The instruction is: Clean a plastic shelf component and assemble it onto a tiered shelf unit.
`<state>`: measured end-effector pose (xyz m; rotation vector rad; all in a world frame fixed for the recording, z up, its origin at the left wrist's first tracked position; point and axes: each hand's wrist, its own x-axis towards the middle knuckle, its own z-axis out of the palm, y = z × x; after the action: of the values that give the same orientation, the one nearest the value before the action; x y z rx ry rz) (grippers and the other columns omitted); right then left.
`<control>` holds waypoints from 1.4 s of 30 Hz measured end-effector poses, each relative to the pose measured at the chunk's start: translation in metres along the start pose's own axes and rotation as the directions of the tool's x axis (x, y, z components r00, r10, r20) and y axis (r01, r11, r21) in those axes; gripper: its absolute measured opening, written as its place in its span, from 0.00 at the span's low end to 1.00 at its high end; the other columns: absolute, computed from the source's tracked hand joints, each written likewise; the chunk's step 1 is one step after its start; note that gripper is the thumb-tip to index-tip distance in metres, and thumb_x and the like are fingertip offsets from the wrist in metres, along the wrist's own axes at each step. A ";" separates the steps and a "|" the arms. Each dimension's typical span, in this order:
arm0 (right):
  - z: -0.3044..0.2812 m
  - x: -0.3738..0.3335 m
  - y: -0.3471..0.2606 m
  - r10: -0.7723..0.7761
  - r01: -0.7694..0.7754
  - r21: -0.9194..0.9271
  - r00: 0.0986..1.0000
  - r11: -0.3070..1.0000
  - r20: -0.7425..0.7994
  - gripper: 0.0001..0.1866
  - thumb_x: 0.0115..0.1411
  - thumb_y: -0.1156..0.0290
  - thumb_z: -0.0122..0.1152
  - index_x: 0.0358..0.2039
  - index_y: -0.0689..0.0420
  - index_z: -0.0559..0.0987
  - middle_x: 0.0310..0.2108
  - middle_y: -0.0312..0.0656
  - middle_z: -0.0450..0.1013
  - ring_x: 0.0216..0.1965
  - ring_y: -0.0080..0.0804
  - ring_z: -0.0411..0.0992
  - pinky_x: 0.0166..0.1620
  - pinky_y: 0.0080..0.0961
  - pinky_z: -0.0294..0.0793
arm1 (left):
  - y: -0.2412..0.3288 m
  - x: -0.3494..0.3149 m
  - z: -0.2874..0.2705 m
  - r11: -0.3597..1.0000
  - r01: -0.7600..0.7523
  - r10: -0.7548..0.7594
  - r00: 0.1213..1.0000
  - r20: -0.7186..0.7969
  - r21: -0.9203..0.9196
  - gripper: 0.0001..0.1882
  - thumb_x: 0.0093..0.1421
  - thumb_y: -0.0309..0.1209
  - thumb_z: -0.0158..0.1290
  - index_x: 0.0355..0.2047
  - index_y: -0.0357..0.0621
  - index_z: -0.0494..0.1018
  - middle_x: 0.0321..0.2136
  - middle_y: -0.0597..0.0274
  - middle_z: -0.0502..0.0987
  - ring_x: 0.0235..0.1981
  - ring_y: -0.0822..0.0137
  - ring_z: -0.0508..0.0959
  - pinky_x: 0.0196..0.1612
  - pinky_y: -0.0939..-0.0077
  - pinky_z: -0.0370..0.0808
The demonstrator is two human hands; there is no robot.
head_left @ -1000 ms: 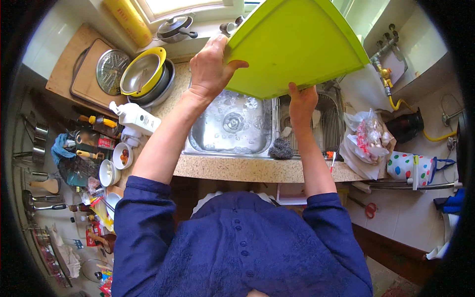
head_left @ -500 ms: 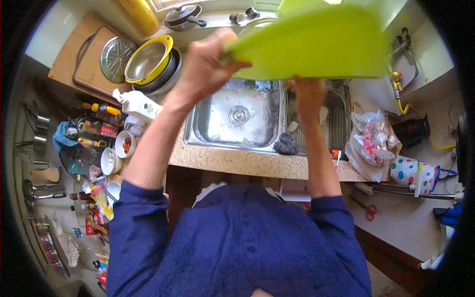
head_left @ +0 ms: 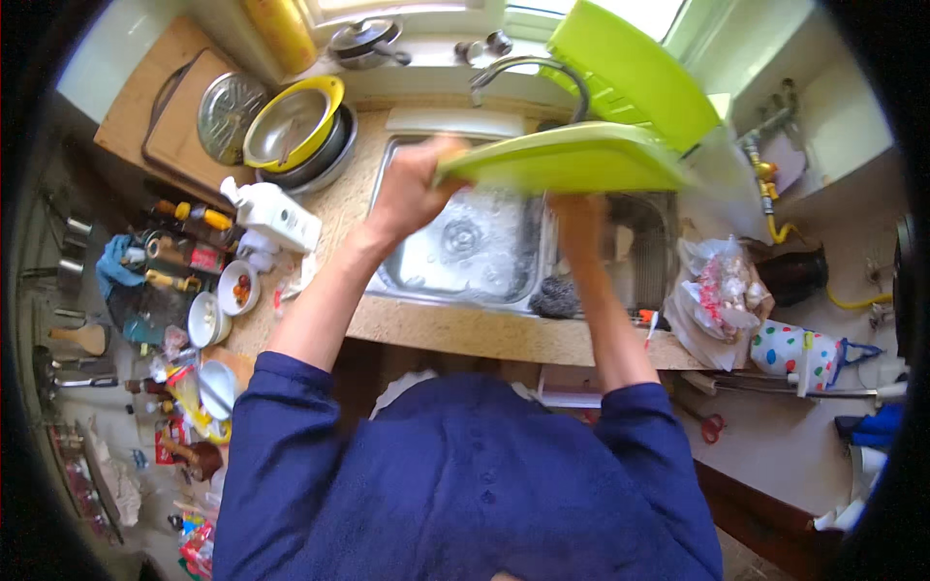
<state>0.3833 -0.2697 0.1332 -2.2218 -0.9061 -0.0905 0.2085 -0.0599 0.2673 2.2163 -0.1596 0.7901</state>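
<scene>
With grip of left hand (head_left: 412, 189), clamps green panel (head_left: 576, 160) by left edge; with right hand (head_left: 579, 223), meets near edge, too blurred to tell whether clamped. Holds above sink (head_left: 504, 266); could slip if wet, or strike far faucet (head_left: 528, 61) if swung.

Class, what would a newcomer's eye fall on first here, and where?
Likely the flat, lime-green, plastic-looking panel, blurred above the rectangular steel double sink, its left end gripped by the bare left hand, the bare right hand at its lower edge. Beyond it, another lime-green panel shows by the bright window. At upper left, a round yellow-rimmed bowl stands out.
</scene>
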 end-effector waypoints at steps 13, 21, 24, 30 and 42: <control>-0.011 -0.031 -0.034 -0.076 0.036 0.580 0.996 0.814 0.045 0.18 0.57 0.71 0.61 0.47 0.61 0.72 0.42 0.48 0.76 0.40 0.35 0.75 0.47 0.26 0.73 | 0.012 -0.072 0.006 0.975 0.220 -0.215 0.961 -0.173 0.013 0.04 0.50 0.23 0.61 0.28 0.41 0.78 0.24 0.56 0.78 0.27 0.58 0.79 0.30 0.70 0.71; -0.129 0.069 -0.016 -0.280 0.200 -0.218 0.850 0.955 -0.446 0.29 0.50 0.78 0.63 0.55 0.59 0.69 0.50 0.53 0.71 0.51 0.49 0.70 0.55 0.39 0.68 | 0.019 -0.093 -0.021 0.959 0.263 -0.231 0.942 -0.244 0.105 0.07 0.48 0.19 0.58 0.27 0.45 0.79 0.23 0.60 0.78 0.29 0.61 0.78 0.43 0.67 0.72; -0.168 0.134 -0.017 -0.221 0.064 -0.365 0.886 0.929 -0.407 0.41 0.47 0.70 0.71 0.61 0.57 0.62 0.58 0.52 0.65 0.56 0.47 0.66 0.57 0.38 0.66 | 0.029 -0.105 -0.016 0.955 0.272 -0.239 0.941 -0.239 0.116 0.07 0.49 0.20 0.57 0.29 0.46 0.79 0.24 0.62 0.79 0.30 0.62 0.79 0.54 0.59 0.67; -0.190 0.229 0.006 -0.151 0.030 -0.566 0.974 0.824 -0.168 0.43 0.41 0.62 0.77 0.58 0.59 0.68 0.53 0.49 0.72 0.49 0.41 0.74 0.49 0.34 0.75 | 0.056 -0.129 -0.013 0.901 0.345 -0.275 0.923 -0.271 0.261 0.08 0.50 0.21 0.55 0.28 0.49 0.78 0.25 0.65 0.80 0.32 0.65 0.79 0.56 0.57 0.64; -0.252 0.186 -0.091 -0.090 0.101 0.112 0.991 0.989 -0.102 0.09 0.48 0.73 0.72 0.31 0.60 0.84 0.22 0.37 0.78 0.20 0.21 0.73 0.26 0.20 0.72 | 0.079 -0.165 -0.051 0.846 0.424 -0.251 0.851 -0.461 0.323 0.04 0.51 0.24 0.57 0.28 0.47 0.78 0.28 0.64 0.81 0.33 0.65 0.80 0.55 0.57 0.65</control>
<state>0.5139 -0.2806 0.4313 -2.0476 -0.9402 -0.1832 0.0237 -0.1006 0.2462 2.3052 0.6581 1.1293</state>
